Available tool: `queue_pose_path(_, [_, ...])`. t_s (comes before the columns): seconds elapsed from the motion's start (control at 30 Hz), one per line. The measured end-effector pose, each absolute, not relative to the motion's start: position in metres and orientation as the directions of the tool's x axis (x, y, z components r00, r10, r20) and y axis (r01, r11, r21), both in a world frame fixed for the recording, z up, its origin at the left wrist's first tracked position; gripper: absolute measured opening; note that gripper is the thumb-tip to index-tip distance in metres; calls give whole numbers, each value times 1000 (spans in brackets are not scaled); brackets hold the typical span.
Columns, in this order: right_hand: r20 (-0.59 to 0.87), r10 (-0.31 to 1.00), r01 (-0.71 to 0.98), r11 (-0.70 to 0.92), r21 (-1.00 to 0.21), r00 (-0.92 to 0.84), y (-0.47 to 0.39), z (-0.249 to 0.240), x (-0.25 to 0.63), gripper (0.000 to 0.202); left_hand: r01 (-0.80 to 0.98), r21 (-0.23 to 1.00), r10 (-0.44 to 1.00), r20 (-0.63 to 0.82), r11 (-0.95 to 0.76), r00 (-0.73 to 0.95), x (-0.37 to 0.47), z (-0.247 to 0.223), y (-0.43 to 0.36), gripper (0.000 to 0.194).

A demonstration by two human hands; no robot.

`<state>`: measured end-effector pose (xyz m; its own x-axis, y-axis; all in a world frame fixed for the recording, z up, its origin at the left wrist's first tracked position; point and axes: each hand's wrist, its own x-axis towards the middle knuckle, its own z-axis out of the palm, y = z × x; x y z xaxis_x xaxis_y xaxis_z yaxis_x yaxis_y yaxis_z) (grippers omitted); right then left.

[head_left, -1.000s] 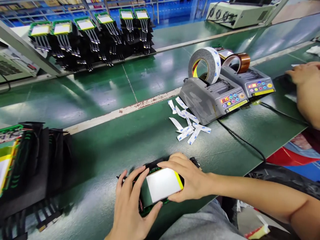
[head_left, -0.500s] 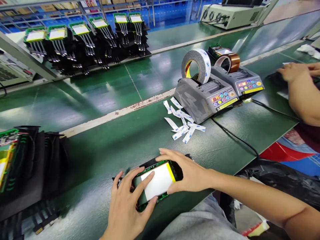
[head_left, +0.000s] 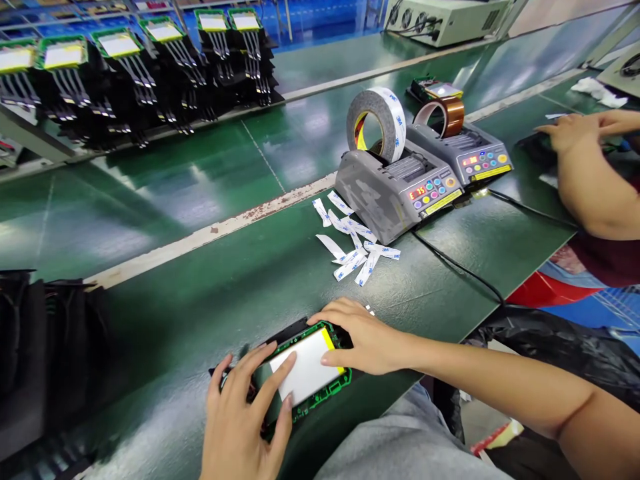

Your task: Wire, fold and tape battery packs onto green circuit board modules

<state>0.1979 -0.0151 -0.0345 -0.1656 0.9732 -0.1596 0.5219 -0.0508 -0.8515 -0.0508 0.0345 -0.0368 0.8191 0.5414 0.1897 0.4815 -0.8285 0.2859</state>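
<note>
A green circuit board (head_left: 333, 387) lies at the near edge of the bench, with a flat white pack (head_left: 305, 373) on it that has a yellow strip at its right end. Something black shows under the board's far edge. My left hand (head_left: 250, 400) spans the board's left part, index fingertip on the white pack, thumb at its near edge, other fingers toward the far side. From the right, my right hand (head_left: 367, 340) grips the far right corner, its thumb on the pack by the yellow strip. Strips of 3M-printed tape (head_left: 353, 247) lie loose beyond.
Two tape dispensers (head_left: 400, 190) stand beyond, carrying a white-backed roll (head_left: 377, 123) and an amber roll (head_left: 445, 117). A cable (head_left: 460, 267) trails to the bench edge. Stacked boards (head_left: 120, 47) line the far side; black pieces (head_left: 45, 353) stand left. Another person's hands (head_left: 575, 137) work at right.
The whole view has shifted a little, so things sit further left. My right thumb has moved from the pack's near right corner onto its top, baring the board's near edge.
</note>
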Motion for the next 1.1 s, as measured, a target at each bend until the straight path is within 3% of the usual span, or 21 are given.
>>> queue_pose_path(0.2, [-155,968,503,-37,-863,-195,-21,-33,198,53,498,287,553,155,-818,819,-48,-33,34,48])
queue_pose_path(0.33, [-137,978,567,-25,-824,-156,-27,-31,197,59,554,408,644,120,-726,755,-64,-24,28,52])
queue_pose_path(0.53, [137,943,626,305,-718,-302,-21,-18,178,42,688,553,803,-57,-470,594,-97,-17,15,37])
queue_pose_path(0.63, [209,886,578,433,-691,-414,-5,-19,157,32,669,623,834,-49,-405,550,-99,-24,12,32])
queue_pose_path(0.73, [253,838,552,516,-655,-483,14,-27,137,22,644,677,877,4,-356,480,-93,-31,11,40])
queue_pose_path(0.87, [241,804,533,553,-640,-544,34,-33,124,14,618,707,881,14,-343,474,-86,-35,9,54])
queue_pose_path(1.1, [176,783,565,566,-601,-597,47,-25,114,8,581,755,894,15,-304,448,-77,-41,4,49])
